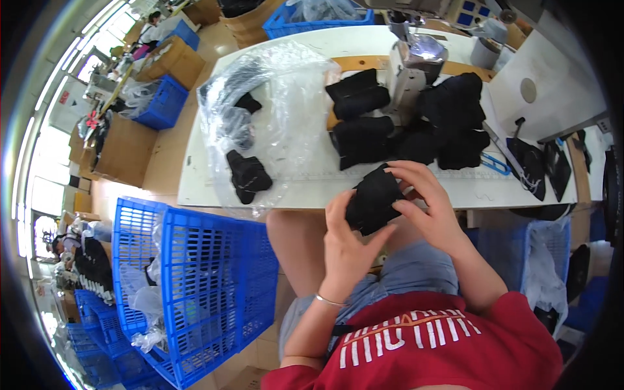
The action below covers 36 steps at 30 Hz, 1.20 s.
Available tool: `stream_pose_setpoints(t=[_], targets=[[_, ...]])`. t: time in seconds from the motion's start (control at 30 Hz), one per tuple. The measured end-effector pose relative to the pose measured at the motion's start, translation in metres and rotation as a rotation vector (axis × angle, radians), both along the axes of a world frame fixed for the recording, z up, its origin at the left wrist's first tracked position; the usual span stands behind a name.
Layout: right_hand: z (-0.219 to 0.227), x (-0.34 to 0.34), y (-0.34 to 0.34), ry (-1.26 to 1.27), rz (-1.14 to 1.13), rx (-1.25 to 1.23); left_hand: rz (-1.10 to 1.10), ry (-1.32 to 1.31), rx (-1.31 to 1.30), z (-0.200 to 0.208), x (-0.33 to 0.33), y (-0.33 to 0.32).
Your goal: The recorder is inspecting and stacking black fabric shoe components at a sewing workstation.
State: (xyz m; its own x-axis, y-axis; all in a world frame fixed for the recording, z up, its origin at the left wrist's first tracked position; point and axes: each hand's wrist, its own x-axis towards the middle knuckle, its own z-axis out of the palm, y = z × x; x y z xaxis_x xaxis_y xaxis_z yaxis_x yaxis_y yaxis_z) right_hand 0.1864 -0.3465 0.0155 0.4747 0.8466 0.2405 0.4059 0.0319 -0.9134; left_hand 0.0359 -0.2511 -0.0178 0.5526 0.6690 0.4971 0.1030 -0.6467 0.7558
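Observation:
Between my two hands, just in front of the table's near edge, is a folded black fabric piece [374, 200]; its exact kind is unclear. My left hand [344, 250] grips its left and lower side with the thumb spread underneath. From the right, my right hand [426, 205] closes fingers and thumb on its right edge. Beyond my hands, rolled black fabric pieces [362, 141] lie beside the sewing machine [415, 68]. A larger heap of black fabric [455, 107] sits to the machine's right. Another black piece [248, 177] rests on a clear plastic bag [292, 117] at left.
Blue-handled thread snips [495, 164] lie on the white table [455, 190] at right. A tall blue crate [218, 279] stands against the table's left front, and another blue crate [556, 253] holds plastic at lower right. Cardboard boxes [123, 146] stand across the aisle.

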Motion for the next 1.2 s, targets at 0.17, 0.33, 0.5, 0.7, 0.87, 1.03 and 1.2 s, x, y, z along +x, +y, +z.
stream_pose_setpoints(t=[0.17,0.33,0.5,0.7,0.87,1.03,1.2], targets=[[-0.02,0.008,-0.008,-0.033,-0.007,-0.052,0.033,0.279,-0.029,0.01,-0.003,0.021],[-0.018,0.012,-0.009,-0.234,0.002,-0.077,-0.147,0.085,0.137,0.015,0.018,0.028],[-0.015,0.022,-0.014,-0.216,0.021,-0.04,-0.157,-0.019,-0.004,0.009,0.028,0.024],[-0.013,0.017,-0.012,-0.101,-0.065,0.053,-0.195,-0.07,-0.025,0.003,0.032,0.024],[-0.009,0.016,-0.006,-0.091,-0.049,0.032,-0.203,-0.092,-0.066,0.002,0.028,0.023],[-0.009,0.014,-0.004,-0.1,-0.044,0.046,-0.193,-0.079,-0.02,0.0,0.026,0.025],[-0.012,0.015,-0.006,-0.076,-0.041,0.048,-0.203,-0.077,-0.025,-0.001,0.026,0.024]])
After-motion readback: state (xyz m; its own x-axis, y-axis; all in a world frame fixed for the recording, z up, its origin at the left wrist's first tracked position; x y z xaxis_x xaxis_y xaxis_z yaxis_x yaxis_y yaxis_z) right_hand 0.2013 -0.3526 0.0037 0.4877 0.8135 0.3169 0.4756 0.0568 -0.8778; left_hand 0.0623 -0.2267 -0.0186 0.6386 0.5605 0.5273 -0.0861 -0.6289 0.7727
